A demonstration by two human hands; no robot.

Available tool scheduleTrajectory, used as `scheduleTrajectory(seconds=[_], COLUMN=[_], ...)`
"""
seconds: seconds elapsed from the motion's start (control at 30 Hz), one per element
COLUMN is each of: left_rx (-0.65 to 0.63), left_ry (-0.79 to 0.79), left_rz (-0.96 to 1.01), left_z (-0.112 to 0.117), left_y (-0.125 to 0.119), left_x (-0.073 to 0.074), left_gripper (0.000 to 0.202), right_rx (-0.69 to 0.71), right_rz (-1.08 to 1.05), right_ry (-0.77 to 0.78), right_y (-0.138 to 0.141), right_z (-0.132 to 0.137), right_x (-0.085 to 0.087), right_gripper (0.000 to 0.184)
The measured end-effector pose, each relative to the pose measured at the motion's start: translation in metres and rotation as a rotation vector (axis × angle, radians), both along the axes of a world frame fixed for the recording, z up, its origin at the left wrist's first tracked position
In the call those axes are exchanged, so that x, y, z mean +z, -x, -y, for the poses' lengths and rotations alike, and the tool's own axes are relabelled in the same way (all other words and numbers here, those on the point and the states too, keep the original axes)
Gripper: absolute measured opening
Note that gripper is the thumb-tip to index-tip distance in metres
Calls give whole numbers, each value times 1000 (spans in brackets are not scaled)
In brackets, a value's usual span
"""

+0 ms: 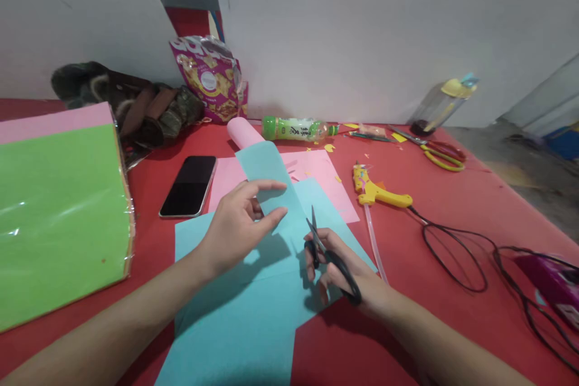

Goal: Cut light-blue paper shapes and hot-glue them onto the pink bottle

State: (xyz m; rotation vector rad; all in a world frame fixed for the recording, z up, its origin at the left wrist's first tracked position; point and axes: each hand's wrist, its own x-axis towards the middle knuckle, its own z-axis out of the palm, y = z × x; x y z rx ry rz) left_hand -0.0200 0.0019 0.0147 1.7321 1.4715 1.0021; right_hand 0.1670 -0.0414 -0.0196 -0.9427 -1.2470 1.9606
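A light-blue paper strip (275, 193) rises at an angle above larger light-blue sheets (244, 307), its far end curling. My left hand (239, 217) is at the strip's left side, index finger and thumb lying across it; part of the grip is hidden. Black-handled scissors (319, 238) sit in my right hand (339, 271), fingers through the loops. Their blades are slightly apart and point away from me, beside the strip's right edge. Under the blue paper lies a pink sheet (316, 163), with a rolled pink end (244, 132) behind.
A phone (189, 186) and plastic-wrapped green paper (63, 211) lie left. Rightward are a yellow glue gun (380, 193) with a trailing cord (452, 229), and large scissors (441, 154). A green bottle (296, 128) and snack bag (210, 78) are at the wall.
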Motion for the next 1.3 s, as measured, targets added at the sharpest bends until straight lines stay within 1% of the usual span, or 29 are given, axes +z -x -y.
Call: scheduleTrajectory(seconds=[0.07,0.13,0.5,0.73,1.07,1.3], left_rx=[-18,-37,-58,-65,-76,-78], left_ry=[-26,-60,-229,-248,-270,-306], left_rz=[-55,-101,-221,-230,-237,-242], left_z=[1,2,4,5,6,6], left_y=[-1,-2,-3,-3,-4,-3], left_x=[-1,-1,-3,-3,-4,-4], left_gripper=[27,28,25,25,25,25], right_rx=[50,68,57,42,29,13], right_rz=[0,12,30,25,-5,-23], right_ry=[-2,-9,-41,-31,2,-10], right_y=[0,1,0,1,0,1], right_z=[1,1,-1,1,1,1], right_x=[2,3,2,3,-1,-1], right_gripper=[53,54,54,53,53,47])
